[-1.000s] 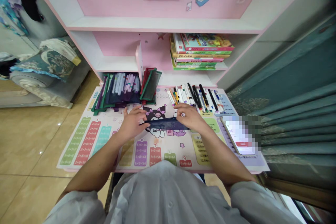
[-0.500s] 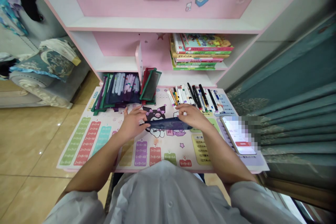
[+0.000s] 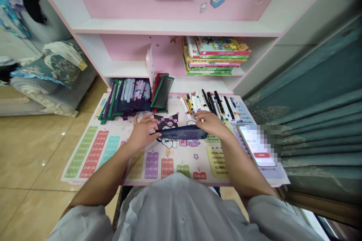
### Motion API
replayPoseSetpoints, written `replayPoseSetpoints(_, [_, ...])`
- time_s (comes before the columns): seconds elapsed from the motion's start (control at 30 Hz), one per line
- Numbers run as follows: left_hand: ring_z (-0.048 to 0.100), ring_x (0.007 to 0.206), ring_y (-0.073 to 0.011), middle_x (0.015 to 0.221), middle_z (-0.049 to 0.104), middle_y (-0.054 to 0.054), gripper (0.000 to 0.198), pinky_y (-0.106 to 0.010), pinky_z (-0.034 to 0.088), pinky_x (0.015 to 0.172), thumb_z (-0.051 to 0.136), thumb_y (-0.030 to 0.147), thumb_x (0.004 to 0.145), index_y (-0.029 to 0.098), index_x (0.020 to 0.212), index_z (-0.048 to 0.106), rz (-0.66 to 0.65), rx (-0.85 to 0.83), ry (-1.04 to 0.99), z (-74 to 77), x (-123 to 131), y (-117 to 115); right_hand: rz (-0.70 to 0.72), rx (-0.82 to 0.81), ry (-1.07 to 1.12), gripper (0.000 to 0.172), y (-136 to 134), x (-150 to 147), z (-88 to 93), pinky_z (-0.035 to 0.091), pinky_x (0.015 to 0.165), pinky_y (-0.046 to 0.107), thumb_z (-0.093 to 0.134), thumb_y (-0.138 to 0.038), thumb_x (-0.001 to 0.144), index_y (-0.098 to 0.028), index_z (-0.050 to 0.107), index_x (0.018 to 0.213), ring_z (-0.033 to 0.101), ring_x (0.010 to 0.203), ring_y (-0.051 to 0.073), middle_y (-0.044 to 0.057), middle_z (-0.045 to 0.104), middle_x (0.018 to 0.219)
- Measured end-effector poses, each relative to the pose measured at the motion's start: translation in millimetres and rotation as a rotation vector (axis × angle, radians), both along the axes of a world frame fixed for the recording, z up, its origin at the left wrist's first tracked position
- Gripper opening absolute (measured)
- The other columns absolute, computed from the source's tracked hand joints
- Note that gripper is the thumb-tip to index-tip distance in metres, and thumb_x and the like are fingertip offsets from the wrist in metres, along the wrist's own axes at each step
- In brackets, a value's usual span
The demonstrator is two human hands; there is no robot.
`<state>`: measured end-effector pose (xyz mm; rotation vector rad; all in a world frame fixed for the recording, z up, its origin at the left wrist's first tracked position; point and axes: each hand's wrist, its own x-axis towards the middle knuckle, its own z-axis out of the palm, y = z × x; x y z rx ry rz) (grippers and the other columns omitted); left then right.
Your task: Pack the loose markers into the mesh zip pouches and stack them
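A flat dark blue see-through pencil pouch lies across the cartoon print in the middle of the desk. My left hand pinches its left end between thumb and fingers. At the upper right edge, my right hand is closed in a pinch on the pouch's top edge; whether a zipper pull is between the fingers is too small to tell. Just beyond my right hand, loose markers with white and black barrels lie in a row. Behind my left hand, a pile of mesh pouches holds several lilac and pale blue markers.
Green and red mesh pouches lean by the shelf divider. Stacked books fill the right of the shelf. A phone rests at the desk's right side, near the curtain. Multiplication charts cover the desk mat.
My right hand has slid a little to the right along the top edge of the pouch. My left hand stays at the pouch's left end.
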<state>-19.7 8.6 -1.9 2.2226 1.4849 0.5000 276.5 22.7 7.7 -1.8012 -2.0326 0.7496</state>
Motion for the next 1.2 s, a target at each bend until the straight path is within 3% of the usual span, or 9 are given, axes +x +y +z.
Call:
replayPoseSetpoints(0.87, [0.048, 0.134, -0.0339, 0.117, 0.071, -0.005, 0.012, -0.071, 0.01, 0.116, 0.074, 0.026, 0.072, 0.022, 0.069, 0.063, -0.006, 0.007, 0.002, 1.1, 0.0, -0.3, -0.073, -0.074, -0.057, 0.017, 1.3, 8.6, 8.1, 0.043, 0.089, 0.033, 0.054, -0.022, 0.07, -0.02, 0.051, 0.054, 0.062, 0.108, 0.024, 0.004, 0.067, 0.121])
replayPoseSetpoints(1.2, [0.048, 0.133, -0.0343, 0.119, 0.071, -0.005, 0.013, -0.072, 0.011, 0.114, 0.074, 0.026, 0.072, 0.022, 0.07, 0.062, 0.001, 0.002, 0.013, 2.4, 0.7, -0.9, -0.088, -0.018, -0.126, 0.02, 0.9, 12.9, 8.0, 0.043, 0.078, 0.03, 0.053, -0.021, 0.07, -0.02, 0.044, 0.052, 0.064, 0.094, 0.023, 0.004, 0.07, 0.098])
